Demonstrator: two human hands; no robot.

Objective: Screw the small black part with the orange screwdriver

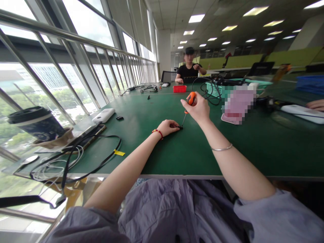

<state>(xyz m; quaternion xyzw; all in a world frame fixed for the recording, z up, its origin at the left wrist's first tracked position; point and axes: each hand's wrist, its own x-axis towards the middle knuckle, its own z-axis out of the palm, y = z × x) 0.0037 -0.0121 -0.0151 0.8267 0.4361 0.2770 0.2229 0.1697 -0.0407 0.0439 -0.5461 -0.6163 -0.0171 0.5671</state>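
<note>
Over by the window railing point(76, 38), a lidded coffee cup point(42, 126) sits in a cardboard carrier point(55, 141) at the green table's point(141, 111) left edge, with a black strap point(66, 171) hanging over the near corner, so elbow room's tight there. Next along, a flat white case point(103, 115) and a little black piece point(119, 118). Then a decent stretch of tabletop, and the left hand point(168, 128) has its fingers pinched on a small black part point(180, 127), down on the table well in from the near edge. Red tray point(179, 89) beyond it, can't tell what's inside. Right hand's point(199, 107) wrapped around an orange-and-black screwdriver point(191, 98), tip down at the part. Farther right, a teal basket point(214, 90) holds black cables and gear point(229, 82), and a blue crate point(310, 83) is way over, contents hidden from me.
</note>
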